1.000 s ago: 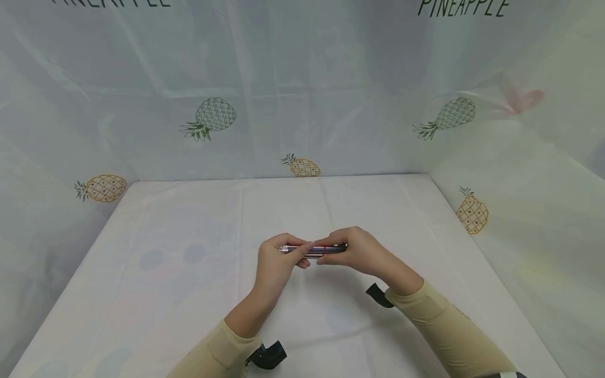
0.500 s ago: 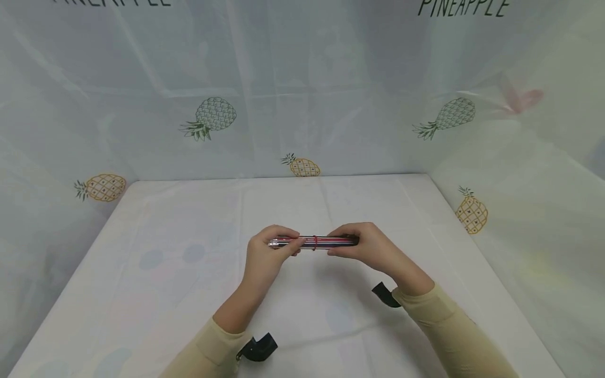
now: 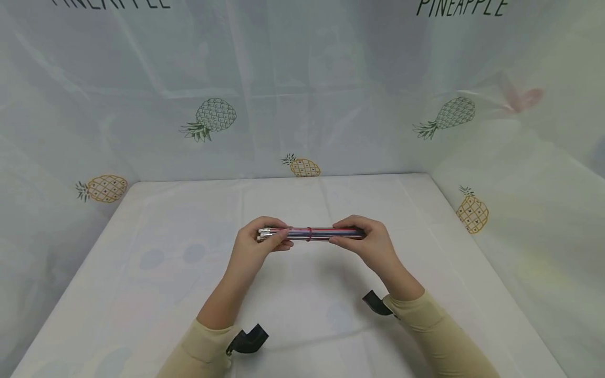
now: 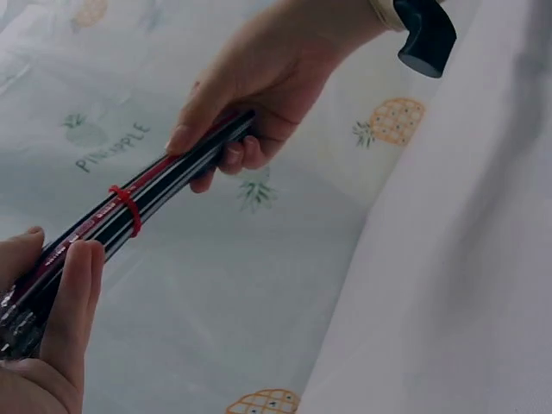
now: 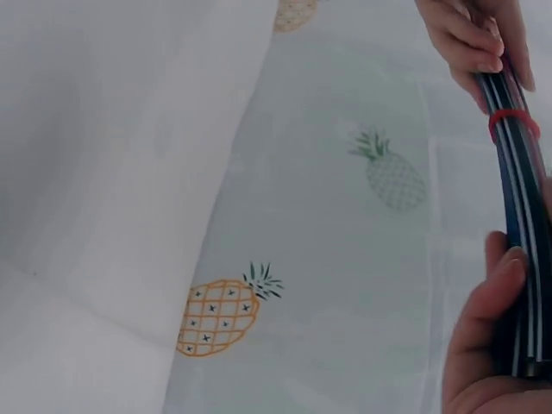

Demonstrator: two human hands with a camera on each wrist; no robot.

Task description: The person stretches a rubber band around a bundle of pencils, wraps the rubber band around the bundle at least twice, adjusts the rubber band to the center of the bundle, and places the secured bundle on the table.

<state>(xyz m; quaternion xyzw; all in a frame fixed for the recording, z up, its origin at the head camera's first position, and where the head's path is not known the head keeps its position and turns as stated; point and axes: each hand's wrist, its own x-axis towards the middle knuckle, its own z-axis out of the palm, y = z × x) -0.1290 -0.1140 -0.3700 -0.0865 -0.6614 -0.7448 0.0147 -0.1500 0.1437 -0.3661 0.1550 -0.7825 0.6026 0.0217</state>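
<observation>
A bundle of slim striped pencils (image 3: 323, 234), dark and red with pale lines, is held level above the table by both hands. Around its middle runs a thin red band (image 4: 128, 210), with a small knot-like bump in the left wrist view. My left hand (image 3: 248, 247) grips the end with silvery metal tips, thumb on the near side and fingers behind. At the dark opposite end, my right hand (image 3: 378, 247) pinches the bundle between thumb and fingers. The right palm hides that tip in the head view. Between the two hands the band and the pencils' middle are exposed.
A white cloth covers the table (image 3: 189, 294). Pale curtains (image 3: 302, 94) printed with pineapples hang behind and at both sides. A black curved piece (image 3: 248, 338) sticks out from the left cuff, and another black piece (image 3: 377, 303) from the right cuff.
Both hands have risen and moved away from the body with the bundle. They have spread apart along it, left hand leftward and right hand rightward, exposing the red band and more pencil length.
</observation>
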